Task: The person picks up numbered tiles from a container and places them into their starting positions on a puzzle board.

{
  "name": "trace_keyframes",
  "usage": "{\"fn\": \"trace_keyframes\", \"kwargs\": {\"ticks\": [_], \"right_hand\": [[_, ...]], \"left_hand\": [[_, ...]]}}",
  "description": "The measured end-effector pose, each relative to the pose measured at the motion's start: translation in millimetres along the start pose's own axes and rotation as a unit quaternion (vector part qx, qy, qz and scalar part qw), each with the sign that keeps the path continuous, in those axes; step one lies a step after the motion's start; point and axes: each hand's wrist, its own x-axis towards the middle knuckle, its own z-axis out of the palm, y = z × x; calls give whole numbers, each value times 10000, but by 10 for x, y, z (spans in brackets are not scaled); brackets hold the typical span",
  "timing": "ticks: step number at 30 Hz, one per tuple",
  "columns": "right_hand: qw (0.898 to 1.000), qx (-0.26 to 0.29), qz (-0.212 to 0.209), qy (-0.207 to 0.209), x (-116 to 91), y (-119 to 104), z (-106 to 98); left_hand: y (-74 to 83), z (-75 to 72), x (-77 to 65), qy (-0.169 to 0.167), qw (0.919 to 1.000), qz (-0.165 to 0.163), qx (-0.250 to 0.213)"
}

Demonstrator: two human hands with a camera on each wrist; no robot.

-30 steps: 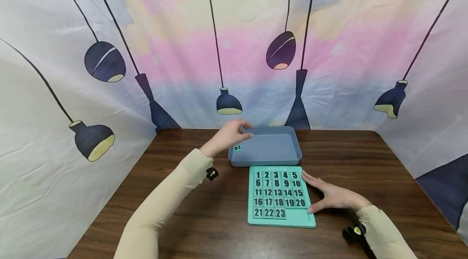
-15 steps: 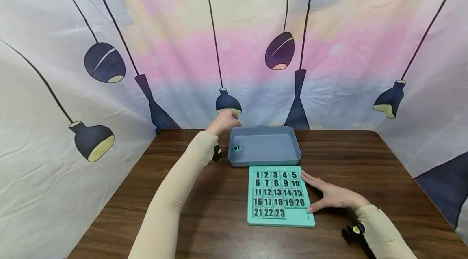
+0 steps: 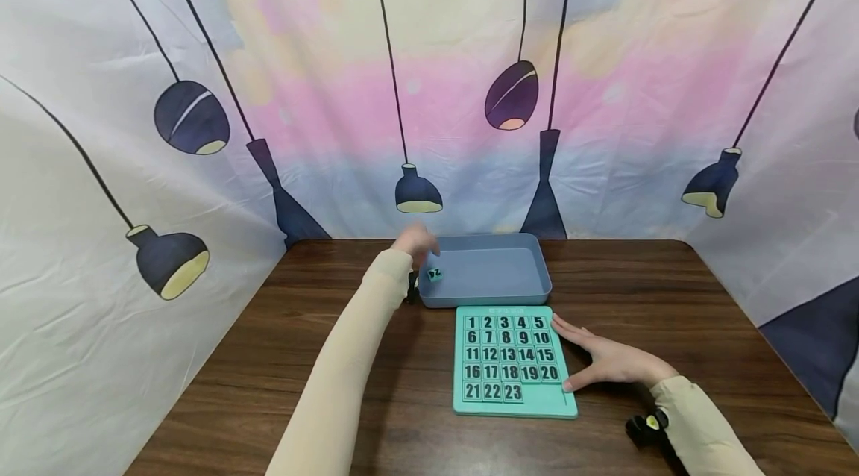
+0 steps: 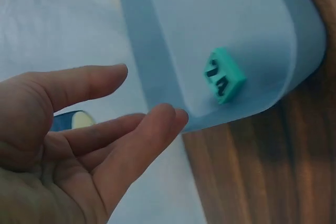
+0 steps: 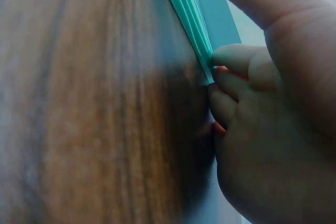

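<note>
My left hand (image 3: 414, 240) is at the left end of a blue-grey tray (image 3: 496, 300), its thumb and fingers apart with nothing between them. In the left wrist view, a small turquoise number tile (image 4: 224, 76) lies inside the tray near a corner, just beyond the fingertips of the left hand (image 4: 89, 145). The head view shows it marked 24. My right hand (image 3: 614, 360) touches the right edge of a turquoise number board (image 3: 546, 403), thumb and fingers spread along it. Tiles 1 to 23 sit in order on the board, and a bare slot follows 23.
The tray stands directly behind the board on a dark wood table (image 3: 282, 386). A cloth backdrop (image 3: 322, 88) printed with hanging lamps rises behind the table's far edge and along both sides.
My left hand has swung back and then come down at the tray's left end, with its forearm moving right. The right hand keeps its place at the board's edge.
</note>
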Motion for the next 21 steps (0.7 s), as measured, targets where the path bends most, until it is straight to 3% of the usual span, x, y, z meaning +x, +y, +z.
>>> {"fn": "trace_keyframes", "kwargs": {"ticks": [8, 17, 21], "right_hand": [[10000, 11, 13, 50, -2, 4, 3], [10000, 24, -84, 26, -5, -1, -7], [10000, 12, -43, 20, -2, 0, -5]], "left_hand": [[10, 212, -27, 281, 9988, -304, 265], [32, 339, 85, 250, 9950, -208, 948], [28, 383, 148, 301, 9942, -218, 1005]]}}
